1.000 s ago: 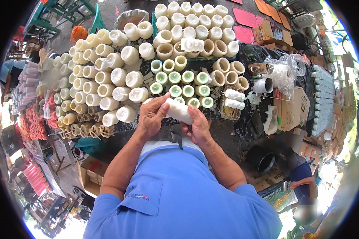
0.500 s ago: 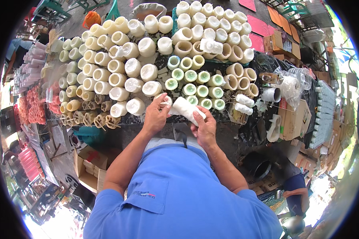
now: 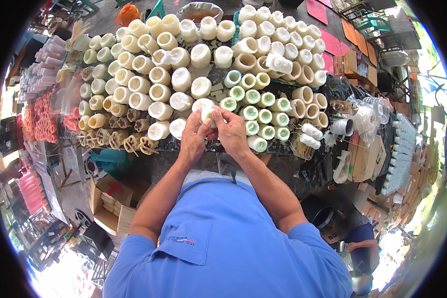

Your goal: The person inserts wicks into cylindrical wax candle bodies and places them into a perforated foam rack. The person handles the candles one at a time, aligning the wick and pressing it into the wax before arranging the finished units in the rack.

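I have both hands up close together over the near side of the table (image 3: 281, 89), and the piece (image 3: 207, 115) sits right between them, pinched at the fingertips. My left hand (image 3: 193, 136) comes at it from the left, its fingers drawn in narrow with the thumb up against the piece; my right hand (image 3: 231, 130) meets it from the other side, thumb and forefinger narrow on it too, its back turned upward. My fingertips nearly meet around it, so most of it is covered and I can't tell its full shape or length. What shows at the top is a small pale patch, whitish with a light green cast and smooth-looking; whether it is hollow or solid I can't tell. Just beyond my fingertips stands a white cylinder (image 3: 202, 103), partly behind the piece in this view, and whether the two touch I can't make out. Another white cylinder stands just left of my left hand, at the end of rows of cream cups (image 3: 140, 101) lying tilted or standing. To the right of my right hand are green cups (image 3: 251, 113), pale-walled with brighter green inside, and past them some tan tubes (image 3: 297, 108) and two white rolls (image 3: 310, 141).
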`<state>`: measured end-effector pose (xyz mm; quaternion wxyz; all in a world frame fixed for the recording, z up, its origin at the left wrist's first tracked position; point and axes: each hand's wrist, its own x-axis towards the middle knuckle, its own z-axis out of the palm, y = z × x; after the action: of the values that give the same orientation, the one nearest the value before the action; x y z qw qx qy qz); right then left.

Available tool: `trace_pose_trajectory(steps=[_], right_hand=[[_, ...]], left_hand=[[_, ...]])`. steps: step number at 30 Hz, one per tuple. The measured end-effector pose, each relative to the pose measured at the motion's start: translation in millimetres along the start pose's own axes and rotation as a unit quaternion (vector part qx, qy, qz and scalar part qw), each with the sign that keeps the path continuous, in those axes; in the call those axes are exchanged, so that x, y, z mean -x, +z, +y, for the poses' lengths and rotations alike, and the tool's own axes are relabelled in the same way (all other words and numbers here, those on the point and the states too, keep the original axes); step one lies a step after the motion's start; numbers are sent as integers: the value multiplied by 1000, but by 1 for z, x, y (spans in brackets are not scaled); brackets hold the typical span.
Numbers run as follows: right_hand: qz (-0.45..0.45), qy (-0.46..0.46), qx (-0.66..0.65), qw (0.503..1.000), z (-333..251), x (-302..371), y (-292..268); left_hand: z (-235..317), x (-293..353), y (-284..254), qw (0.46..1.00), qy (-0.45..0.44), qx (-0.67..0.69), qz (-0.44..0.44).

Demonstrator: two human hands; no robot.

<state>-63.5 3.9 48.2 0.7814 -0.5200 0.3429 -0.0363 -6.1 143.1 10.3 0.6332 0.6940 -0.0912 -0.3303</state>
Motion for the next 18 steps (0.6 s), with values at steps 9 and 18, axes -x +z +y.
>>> trace_pose_trajectory(steps=[9,18], right_hand=[[-22,-3,-83,996,-8,-27,9],[34,-5,-103,994,-5,-26,12]], left_hand=[[16,-17,-2,992,108,41,55],[9,-37,-14,993,116,12,-7]])
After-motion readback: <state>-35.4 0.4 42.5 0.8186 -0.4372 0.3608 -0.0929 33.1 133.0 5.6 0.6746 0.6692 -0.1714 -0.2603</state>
